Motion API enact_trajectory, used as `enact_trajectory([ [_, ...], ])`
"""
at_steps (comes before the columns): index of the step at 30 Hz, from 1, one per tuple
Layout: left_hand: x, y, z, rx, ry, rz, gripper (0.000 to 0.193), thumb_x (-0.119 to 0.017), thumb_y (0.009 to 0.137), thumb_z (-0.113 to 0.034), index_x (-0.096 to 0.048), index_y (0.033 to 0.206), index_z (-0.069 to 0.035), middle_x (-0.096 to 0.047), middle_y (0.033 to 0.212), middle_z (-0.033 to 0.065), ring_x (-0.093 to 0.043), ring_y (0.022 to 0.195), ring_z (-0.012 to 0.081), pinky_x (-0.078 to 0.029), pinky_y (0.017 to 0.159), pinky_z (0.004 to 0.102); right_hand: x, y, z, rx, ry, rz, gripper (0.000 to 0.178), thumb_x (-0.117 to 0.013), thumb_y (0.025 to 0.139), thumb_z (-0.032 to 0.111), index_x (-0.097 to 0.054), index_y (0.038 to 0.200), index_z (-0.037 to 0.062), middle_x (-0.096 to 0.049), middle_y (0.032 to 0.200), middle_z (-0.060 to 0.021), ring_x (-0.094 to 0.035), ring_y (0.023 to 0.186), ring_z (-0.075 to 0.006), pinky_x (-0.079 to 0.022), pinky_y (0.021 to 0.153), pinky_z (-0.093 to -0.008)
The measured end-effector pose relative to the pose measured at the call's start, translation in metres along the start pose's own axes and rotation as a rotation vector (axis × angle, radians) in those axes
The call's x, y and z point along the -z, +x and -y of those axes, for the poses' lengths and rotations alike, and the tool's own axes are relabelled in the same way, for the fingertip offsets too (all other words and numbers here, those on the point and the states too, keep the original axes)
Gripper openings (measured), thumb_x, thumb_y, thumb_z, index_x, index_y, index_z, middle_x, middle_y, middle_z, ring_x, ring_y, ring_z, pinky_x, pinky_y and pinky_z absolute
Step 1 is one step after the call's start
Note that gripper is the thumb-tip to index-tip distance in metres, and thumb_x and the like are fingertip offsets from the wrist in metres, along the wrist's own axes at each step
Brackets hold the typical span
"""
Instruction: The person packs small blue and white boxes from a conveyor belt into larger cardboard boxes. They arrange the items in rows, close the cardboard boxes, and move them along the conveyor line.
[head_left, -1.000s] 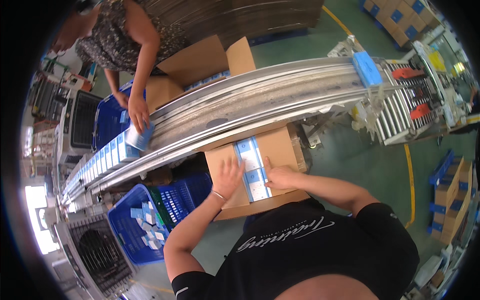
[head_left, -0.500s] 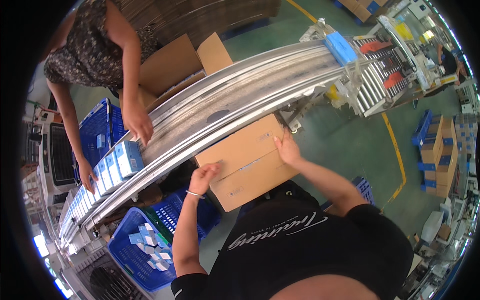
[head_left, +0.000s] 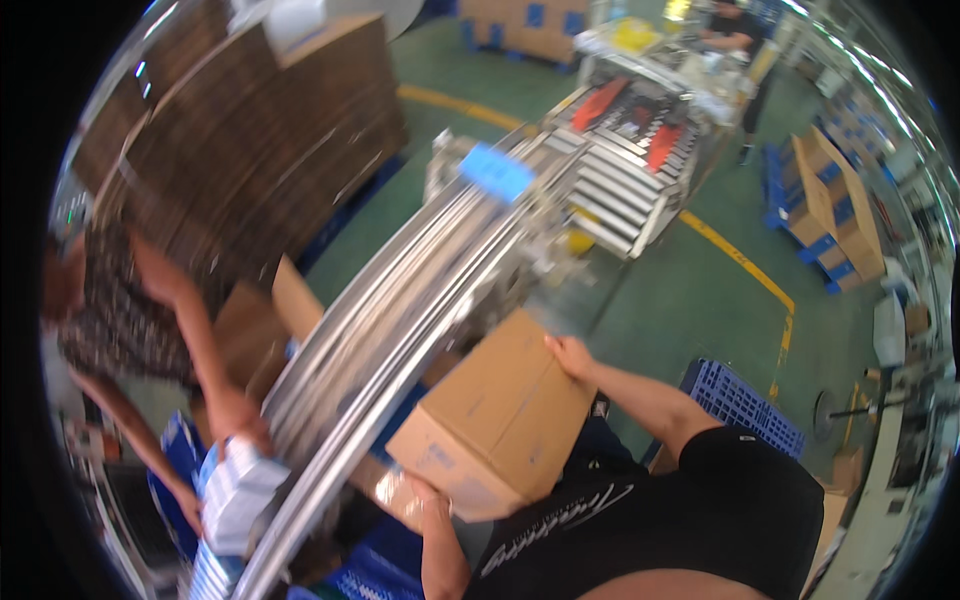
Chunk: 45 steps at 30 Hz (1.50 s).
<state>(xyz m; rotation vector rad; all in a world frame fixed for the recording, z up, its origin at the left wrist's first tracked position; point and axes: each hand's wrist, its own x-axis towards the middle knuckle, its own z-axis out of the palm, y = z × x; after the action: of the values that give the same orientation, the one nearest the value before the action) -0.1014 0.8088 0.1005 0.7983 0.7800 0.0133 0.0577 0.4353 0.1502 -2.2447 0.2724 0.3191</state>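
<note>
Two bare hands and a closed carton beside a conveyor. You are gripping the brown carton (head_left: 500, 415) between both hands, tilting it just beside the near side of the conveyor (head_left: 385, 275); whether its underside is resting on anything, you cannot tell from this view. Your right hand (head_left: 570, 357) is clasping the carton's far right edge, its fingers bending over the cardboard. Your left hand (head_left: 425, 492) is holding the near left edge, blurred, with its fingertips partly hidden. The top flaps are meeting along a seam. At the left, a co-worker's hand (head_left: 243, 425) is touching white-and-blue boxes (head_left: 240, 497) on the conveyor. A bright blue box (head_left: 497, 173) is lying at the conveyor's far end, near a roller section (head_left: 612, 195). Stacked cardboard (head_left: 285, 150) is standing at the far left, and a blue plastic crate (head_left: 742, 405) is sitting to your right.
</note>
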Motion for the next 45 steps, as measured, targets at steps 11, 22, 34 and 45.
enact_trajectory([
  [11,-0.344,0.038,0.207,0.353,0.564,0.169,0.064,-0.026,0.094,-0.053,-0.046,0.126,-0.001,-0.055,0.123,0.0109,-0.053,0.11,0.0272,-0.043,0.093,0.038,0.315,0.009,-0.172,-0.567,-0.017,-0.473,0.074,-0.044,0.079,0.067,-0.059,0.1,-0.002,-0.064,0.097,-0.0217,-0.062,0.091,-0.0339,-0.047,0.08,-0.0407],
  [22,-0.571,0.123,0.334,0.541,-0.028,0.419,0.065,-0.031,0.09,-0.059,-0.041,0.131,-0.011,-0.048,0.13,0.0089,-0.051,0.113,0.0288,-0.044,0.093,0.0412,0.508,0.243,-0.072,-0.081,-0.301,-0.373,0.063,-0.052,0.081,0.056,-0.055,0.099,-0.0036,-0.061,0.099,-0.0237,-0.058,0.096,-0.0351,-0.045,0.083,-0.0421],
  [34,-0.829,0.175,0.295,-0.4,1.017,0.159,0.058,-0.034,0.097,-0.037,-0.029,0.129,0.011,-0.042,0.127,0.0305,-0.049,0.11,0.042,-0.041,0.09,0.0436,0.479,0.497,-0.092,0.511,-0.564,-0.205,0.073,-0.047,0.084,0.045,-0.027,0.138,0.0,-0.023,0.144,-0.021,-0.014,0.137,-0.0351,-0.006,0.112,-0.0472],
  [45,-1.026,0.291,0.307,-0.581,1.187,-0.05,0.044,-0.054,0.087,-0.025,-0.033,0.105,0.01,-0.053,0.099,0.0312,-0.057,0.088,0.0442,-0.046,0.076,0.0465,0.547,0.642,-0.1,0.511,-0.457,-0.36,0.063,-0.053,0.083,0.035,-0.038,0.128,-0.0063,-0.033,0.135,-0.0229,-0.023,0.131,-0.0362,-0.013,0.109,-0.0504],
])
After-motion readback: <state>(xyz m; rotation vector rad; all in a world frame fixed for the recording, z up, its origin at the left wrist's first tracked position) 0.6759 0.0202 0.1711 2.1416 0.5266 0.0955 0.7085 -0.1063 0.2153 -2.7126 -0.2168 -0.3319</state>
